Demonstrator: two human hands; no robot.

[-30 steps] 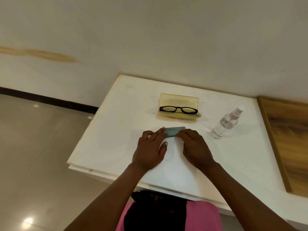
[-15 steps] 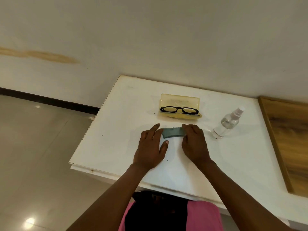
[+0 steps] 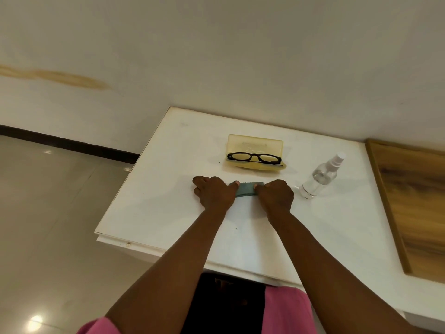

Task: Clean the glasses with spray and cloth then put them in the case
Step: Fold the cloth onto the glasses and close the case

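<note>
Black-framed glasses (image 3: 254, 158) rest in an open yellow case (image 3: 255, 143) at the back of the white table (image 3: 168, 194). A small grey-green cloth (image 3: 246, 189) lies on the table just in front of the case. My left hand (image 3: 214, 192) pinches the cloth's left end with curled fingers. My right hand (image 3: 277, 195) pinches its right end the same way. Only the cloth's middle shows between the two hands. A clear spray bottle (image 3: 321, 175) with a white nozzle stands to the right of my right hand.
A wooden board (image 3: 414, 201) covers the table's right side. The wall runs right behind the case. The table's left edge drops to a glossy tiled floor (image 3: 48, 225). Pink clothing (image 3: 286, 312) shows at the table's near edge.
Both hands have gone from flat fingers pressing the cloth to curled fingers gripping its ends. They have shifted slightly away from me, toward the case.
</note>
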